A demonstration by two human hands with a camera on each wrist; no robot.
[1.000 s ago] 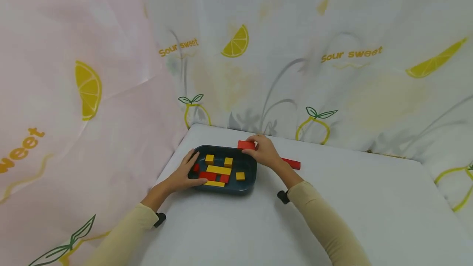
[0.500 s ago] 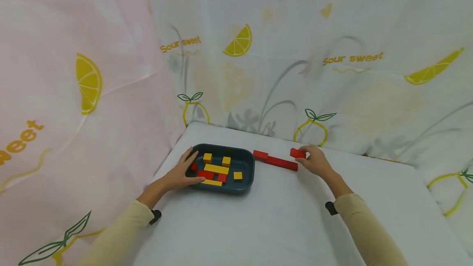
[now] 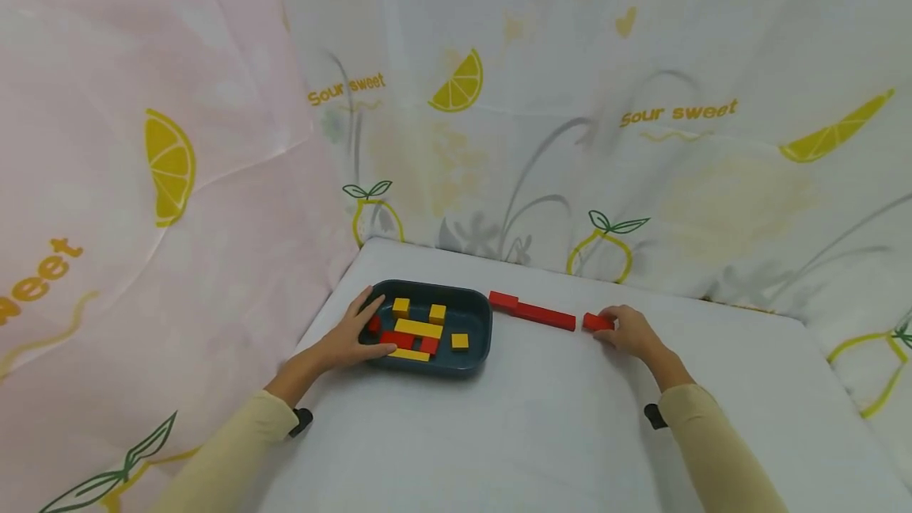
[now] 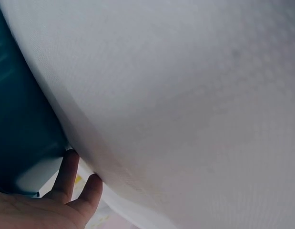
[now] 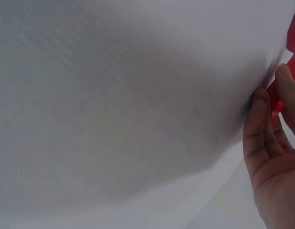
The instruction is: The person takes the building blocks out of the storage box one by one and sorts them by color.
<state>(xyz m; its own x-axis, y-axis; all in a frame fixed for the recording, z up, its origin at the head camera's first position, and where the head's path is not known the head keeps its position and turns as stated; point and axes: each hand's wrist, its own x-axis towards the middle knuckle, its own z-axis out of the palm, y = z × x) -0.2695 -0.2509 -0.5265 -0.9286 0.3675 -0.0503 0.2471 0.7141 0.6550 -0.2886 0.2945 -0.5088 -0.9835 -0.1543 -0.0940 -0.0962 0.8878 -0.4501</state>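
In the head view my left hand rests at the left end of a dark blue tray, fingers spread along its rim and thumb over the front edge. In the left wrist view two fingers lie fairly straight beside the tray's outer wall. My right hand pinches a short red block low over the table, close to the right end of a long red block. Another red block joins that long one at its left end. The right wrist view shows thumb and fingers on the red block.
Yellow blocks and red blocks lie inside the tray. The white table meets a lemon-print cloth at the back and a pink cloth at the left.
The right hand has let go of one red block at the row's left end, then moved right, taken another and lowered it to the table. The left hand has stayed at the tray.
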